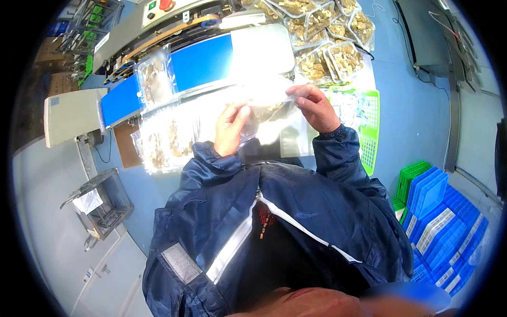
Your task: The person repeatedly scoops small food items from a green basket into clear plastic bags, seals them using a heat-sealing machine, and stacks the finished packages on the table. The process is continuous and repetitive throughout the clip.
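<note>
A thin, clear, glare-streaked plastic bag (pixel 268 113) is stretching between my left grip (pixel 240 112) and right grip (pixel 296 95), both pinching its edges, while filled packets (pixel 170 138) are lying to my left and trays of brown pieces (pixel 319 64) are sitting beyond my right.

Clear bag (pixel 270 113), upper part lost in white glare

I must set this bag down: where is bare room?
Bare: the flat blue conveyor belt, between the filled clear plastic bag and the smooth white plate. The plate looks bare, though glare hides part. Crowded: clear plastic trays of brown pieces at upper right, and the layered clear packets left of the left hand.
</note>
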`<state>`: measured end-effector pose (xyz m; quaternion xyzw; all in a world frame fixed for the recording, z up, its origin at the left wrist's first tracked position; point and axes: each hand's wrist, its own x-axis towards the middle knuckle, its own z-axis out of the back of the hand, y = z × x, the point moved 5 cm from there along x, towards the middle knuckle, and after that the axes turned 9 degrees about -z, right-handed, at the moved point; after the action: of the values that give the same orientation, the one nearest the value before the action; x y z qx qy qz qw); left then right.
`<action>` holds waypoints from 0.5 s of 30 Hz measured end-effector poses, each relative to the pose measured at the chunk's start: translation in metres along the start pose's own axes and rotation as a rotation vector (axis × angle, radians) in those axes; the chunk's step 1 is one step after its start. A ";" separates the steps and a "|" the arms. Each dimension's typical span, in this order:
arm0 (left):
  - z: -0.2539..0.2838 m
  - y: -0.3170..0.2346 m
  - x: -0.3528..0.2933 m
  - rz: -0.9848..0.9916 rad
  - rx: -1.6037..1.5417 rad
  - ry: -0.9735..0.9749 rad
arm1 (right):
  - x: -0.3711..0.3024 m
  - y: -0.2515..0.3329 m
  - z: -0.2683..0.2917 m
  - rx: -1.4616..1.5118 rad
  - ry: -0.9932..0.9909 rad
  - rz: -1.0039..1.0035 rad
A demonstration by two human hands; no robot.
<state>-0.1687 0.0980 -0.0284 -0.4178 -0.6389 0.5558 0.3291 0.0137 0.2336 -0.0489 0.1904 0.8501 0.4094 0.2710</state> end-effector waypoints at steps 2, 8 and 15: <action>0.003 -0.010 0.014 -0.059 0.017 -0.044 | 0.008 0.023 -0.011 -0.142 -0.003 0.037; 0.006 -0.041 0.050 -0.248 0.054 -0.096 | 0.029 0.077 -0.030 -0.541 -0.028 0.296; 0.014 -0.023 0.113 -0.043 -0.143 -0.301 | 0.078 0.076 -0.005 -0.347 -0.454 0.168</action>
<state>-0.2339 0.1930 -0.0125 -0.3386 -0.7278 0.5579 0.2110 -0.0427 0.3180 -0.0089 0.2978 0.6664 0.5166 0.4477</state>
